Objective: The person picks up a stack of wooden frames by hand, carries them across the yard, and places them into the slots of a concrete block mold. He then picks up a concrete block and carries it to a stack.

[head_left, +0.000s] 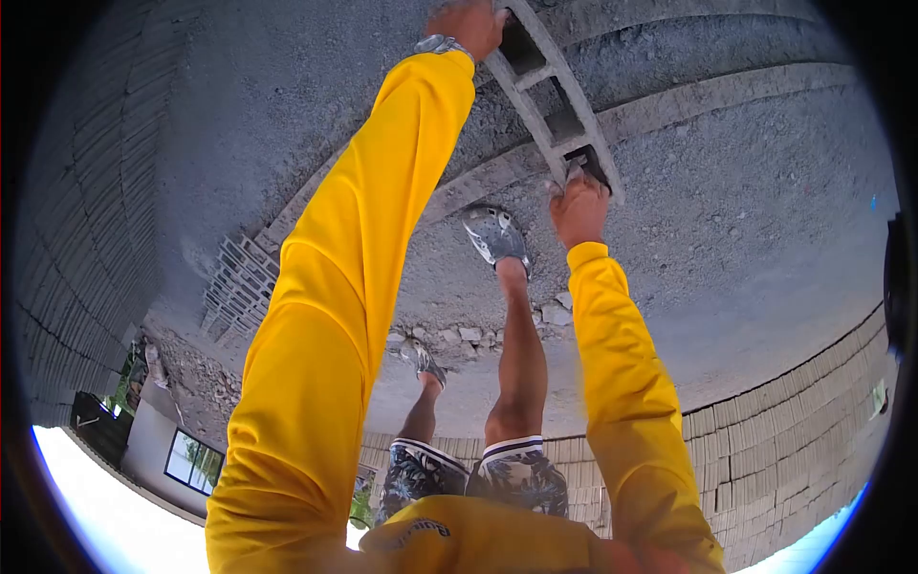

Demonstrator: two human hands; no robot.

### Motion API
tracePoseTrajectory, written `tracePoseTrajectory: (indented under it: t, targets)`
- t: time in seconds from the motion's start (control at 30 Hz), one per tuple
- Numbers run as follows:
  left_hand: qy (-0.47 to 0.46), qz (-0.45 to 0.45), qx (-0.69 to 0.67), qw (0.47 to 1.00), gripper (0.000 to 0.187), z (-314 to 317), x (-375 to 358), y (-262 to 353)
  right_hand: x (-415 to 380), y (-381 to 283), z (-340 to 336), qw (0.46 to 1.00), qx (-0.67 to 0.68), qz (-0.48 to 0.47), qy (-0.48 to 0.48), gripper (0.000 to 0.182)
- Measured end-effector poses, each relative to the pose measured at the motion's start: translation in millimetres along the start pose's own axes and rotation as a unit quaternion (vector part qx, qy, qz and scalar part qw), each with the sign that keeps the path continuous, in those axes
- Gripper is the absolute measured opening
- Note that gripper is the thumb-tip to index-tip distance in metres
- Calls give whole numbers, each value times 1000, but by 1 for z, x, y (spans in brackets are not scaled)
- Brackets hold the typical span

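A grey hollow concrete block (562,91) with three openings is held at a slant at the top of the view. My left hand (469,27), with a watch at the wrist, is closed on its upper left end, partly cut off by the frame's edge. At the block's lower right end my right hand (579,206) grips the rim, its fingers reaching into the last opening.
Curved low concrete strips (669,107) cross the gravelly ground. Hollow blocks (239,287) lie left of my left sleeve. Long stacks of blocks line the left side (86,220) and lower right (765,440). Small rubble (469,335) lies between my two feet.
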State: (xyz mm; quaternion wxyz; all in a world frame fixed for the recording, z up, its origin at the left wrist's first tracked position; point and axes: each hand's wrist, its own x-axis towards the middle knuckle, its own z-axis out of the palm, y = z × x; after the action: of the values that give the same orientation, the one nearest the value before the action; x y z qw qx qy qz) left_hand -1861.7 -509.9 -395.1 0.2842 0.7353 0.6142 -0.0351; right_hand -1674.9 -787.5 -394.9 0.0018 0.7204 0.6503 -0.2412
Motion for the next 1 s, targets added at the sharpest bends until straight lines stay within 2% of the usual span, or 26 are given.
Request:
tracePoseTrajectory:
  t: [0.03, 0.1, 0.13, 0.23, 0.3, 0.33, 0.4, 0.5, 0.6, 0.67, 0.7, 0.8, 0.87, 0.9, 0.93, 0.97, 1.0]
  targets:
    - [104, 44, 14, 994, 46, 11, -7, -8, -3, 4, 2, 1000, -16, -7, -16, 52]
    - [317, 135, 48, 937, 44, 25, -14, -23, 2, 6, 8, 998, -45, -24, -32, 45]
    - [380, 64, 61, 921, 31, 20, -28, -12, 2, 9, 8, 997, -54, -25, -44, 41]
    - [268, 25, -89, 959, 55, -2, -99, -36, 1, 8, 6, 996, -77, -36, -23, 34]
    - [259, -36, -143, 955, 46, 7, -179, -49, 5, 8, 5, 994, -95, -26, -49, 38]
    - [204, -75, -205, 954, 45, 11, -226, -56, 8, 9, 3, 992, -100, -16, -73, 41]
    - [174, -142, -234, 946, 44, 38, -327, -71, 9, 13, 2, 991, -101, -8, -93, 50]
    - [91, -272, -283, 915, 43, 77, -488, -89, -3, -21, -29, 988, -149, -2, -49, 55]
    - [46, -372, -323, 869, 43, 127, -633, -109, -34, -55, -40, 994, -104, -20, 36, 55]
    - [32, -441, -368, 818, 42, 121, -698, -126, -67, -89, -29, 997, -71, -40, -17, 47]
    - [27, -475, -396, 785, 41, 120, -726, -130, -86, -112, -15, 995, -64, -54, -45, 43]
    - [69, -524, -411, 743, 38, 131, -797, -165, -154, -206, 50, 955, -126, -193, -184, 36]
    - [139, -522, -460, 705, 36, 148, -837, -195, -207, -276, 122, 934, -113, -255, -222, 33]
    - [172, -519, -486, 682, 35, 156, -855, -203, -235, -326, 153, 909, -118, -329, -227, 32]
    - [206, -490, -497, 686, 32, 153, -872, -219, -262, -383, 191, 881, -119, -399, -225, 31]
    - [226, -487, -509, 673, 32, 154, -887, -238, -288, -430, 233, 850, -108, -483, -182, 30]
    - [241, -488, -525, 654, 31, 155, -901, -249, -314, -486, 264, 843, -100, -481, -221, 33]
